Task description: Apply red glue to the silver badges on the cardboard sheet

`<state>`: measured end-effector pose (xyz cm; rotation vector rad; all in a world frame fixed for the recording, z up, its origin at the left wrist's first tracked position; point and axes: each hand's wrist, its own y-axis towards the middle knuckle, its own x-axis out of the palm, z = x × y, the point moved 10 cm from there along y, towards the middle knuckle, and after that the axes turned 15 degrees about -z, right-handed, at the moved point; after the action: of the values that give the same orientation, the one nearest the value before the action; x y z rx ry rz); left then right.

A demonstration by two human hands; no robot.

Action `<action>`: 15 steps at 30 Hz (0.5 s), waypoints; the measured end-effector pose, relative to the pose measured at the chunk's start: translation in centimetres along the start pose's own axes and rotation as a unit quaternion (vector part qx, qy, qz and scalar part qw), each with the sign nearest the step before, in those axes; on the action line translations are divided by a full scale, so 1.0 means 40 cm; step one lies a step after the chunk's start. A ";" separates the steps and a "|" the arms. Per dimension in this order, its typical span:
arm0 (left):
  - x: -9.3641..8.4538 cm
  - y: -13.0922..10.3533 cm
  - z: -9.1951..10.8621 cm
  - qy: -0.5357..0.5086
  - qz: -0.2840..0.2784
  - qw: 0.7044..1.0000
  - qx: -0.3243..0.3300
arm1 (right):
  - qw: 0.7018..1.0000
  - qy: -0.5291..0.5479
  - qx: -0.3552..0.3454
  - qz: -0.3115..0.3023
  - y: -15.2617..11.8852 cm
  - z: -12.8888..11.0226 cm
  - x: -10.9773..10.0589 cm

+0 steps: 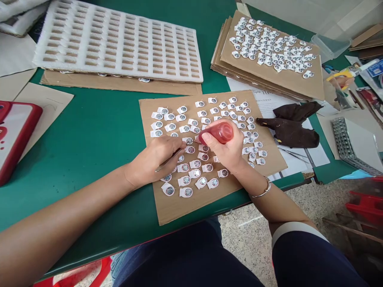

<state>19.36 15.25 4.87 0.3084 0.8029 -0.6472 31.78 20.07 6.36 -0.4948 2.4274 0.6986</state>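
A brown cardboard sheet (176, 207) lies on the green table, bearing many small round metallic pieces on white tabs (186, 192). Over its left part, my left hand (160, 157) is closed on a pair of metal tweezers (170, 158), whose tips point toward one of the pieces. My right hand (231, 149) grips a red squeeze bottle (220, 132), tilted with its nozzle end down to the left, close to the tweezer tips. The nozzle tip itself is hard to make out. Several pieces beneath both hands are hidden.
A white foam tray (122, 44) with rows of slots sits at the back left. Stacked cardboard sheets (269, 48) with more pieces stand back right. Dark cloth gloves (295, 127) lie on printed paper (320, 153). A red-edged phone (20, 135) is far left.
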 end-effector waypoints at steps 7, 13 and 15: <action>0.009 -0.006 -0.027 -0.013 0.000 1.000 -0.007 | 1.000 0.021 -0.003 -0.004 0.001 -0.001 0.001; 0.014 -0.014 -0.059 -0.038 0.010 0.999 -0.016 | 0.999 0.032 -0.004 -0.003 0.002 0.001 0.001; 0.014 -0.014 -0.062 -0.045 0.013 0.999 -0.014 | 1.000 0.028 -0.004 -0.003 0.002 0.000 0.001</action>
<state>17.89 15.79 2.78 0.2613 0.7194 -0.6206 31.71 20.12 6.35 -0.5310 2.4762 0.7005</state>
